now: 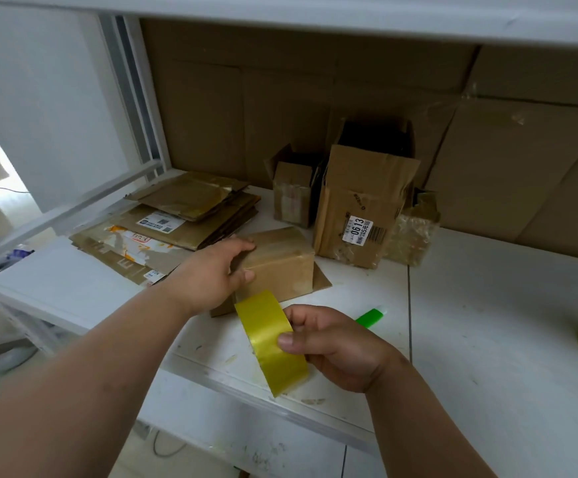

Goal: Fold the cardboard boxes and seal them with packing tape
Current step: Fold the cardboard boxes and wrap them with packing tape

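Even, soft daylight is coming in from the left; the white table (487,305) is reading bright with faint shadows. Wide-angle distortion is bending the edges, and overall sharpness is slightly soft.

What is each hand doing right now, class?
Left hand: grips the small cardboard box.
Right hand: holds the yellow tape roll.

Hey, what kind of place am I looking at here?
Probably a small parcel-packing station: a stack of flattened cardboard boxes on a white table, used cartons with shipping labels, and a roll of yellow tape in hand.
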The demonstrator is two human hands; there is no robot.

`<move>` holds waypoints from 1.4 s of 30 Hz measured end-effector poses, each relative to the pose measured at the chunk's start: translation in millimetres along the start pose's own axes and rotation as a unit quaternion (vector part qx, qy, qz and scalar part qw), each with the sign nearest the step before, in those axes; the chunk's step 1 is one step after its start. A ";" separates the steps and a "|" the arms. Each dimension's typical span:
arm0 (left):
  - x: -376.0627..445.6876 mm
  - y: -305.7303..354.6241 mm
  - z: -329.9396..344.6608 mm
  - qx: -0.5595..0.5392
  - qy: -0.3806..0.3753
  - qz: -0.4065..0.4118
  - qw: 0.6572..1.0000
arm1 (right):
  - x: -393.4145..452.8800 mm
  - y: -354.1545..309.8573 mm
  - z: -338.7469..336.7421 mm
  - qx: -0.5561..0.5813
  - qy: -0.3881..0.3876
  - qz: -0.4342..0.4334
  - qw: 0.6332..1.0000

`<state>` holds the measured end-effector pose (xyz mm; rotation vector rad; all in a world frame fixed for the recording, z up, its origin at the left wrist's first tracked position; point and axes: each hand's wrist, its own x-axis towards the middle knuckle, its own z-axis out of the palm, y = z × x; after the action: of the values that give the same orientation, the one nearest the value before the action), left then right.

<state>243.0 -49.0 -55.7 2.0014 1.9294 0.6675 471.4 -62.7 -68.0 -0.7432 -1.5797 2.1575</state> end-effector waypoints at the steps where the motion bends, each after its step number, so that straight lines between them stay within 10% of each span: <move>1: -0.2 0.4 0.9 0.001 0.003 -0.002 1.000 | -0.4 0.5 0.9 -0.004 -0.013 0.001 1.000; 17: -11.0 4.8 6.2 -0.095 0.049 -0.080 0.991 | -20.5 6.6 4.9 -0.019 0.041 -0.013 0.999; 21: -37.3 15.3 18.7 -0.347 0.191 -0.205 0.895 | -21.9 8.8 3.3 -0.024 0.039 -0.014 0.999; 26: -71.7 21.0 35.8 -0.495 0.077 -0.314 0.806 | -21.9 8.6 -1.0 -0.031 0.034 -0.011 0.999; 33: -70.4 36.6 40.5 -0.498 0.108 -0.318 0.800 | -23.2 5.9 -22.6 -0.019 0.090 -0.037 0.995; 35: -71.6 36.9 41.3 -0.492 0.124 -0.317 0.802 | -20.4 8.8 -41.7 -0.149 0.216 -0.035 0.964; 39: -73.1 39.3 45.5 -0.505 0.146 -0.322 0.788 | -13.5 27.9 -74.5 -0.628 0.274 0.112 0.719; 42: -73.1 42.3 48.7 -0.537 0.158 -0.336 0.758 | -10.1 39.7 -81.4 -0.665 0.287 0.121 0.679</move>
<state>304.2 -118.7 -85.5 0.4668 1.5753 1.4723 529.5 -18.8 -122.9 -1.8242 -2.4993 0.2892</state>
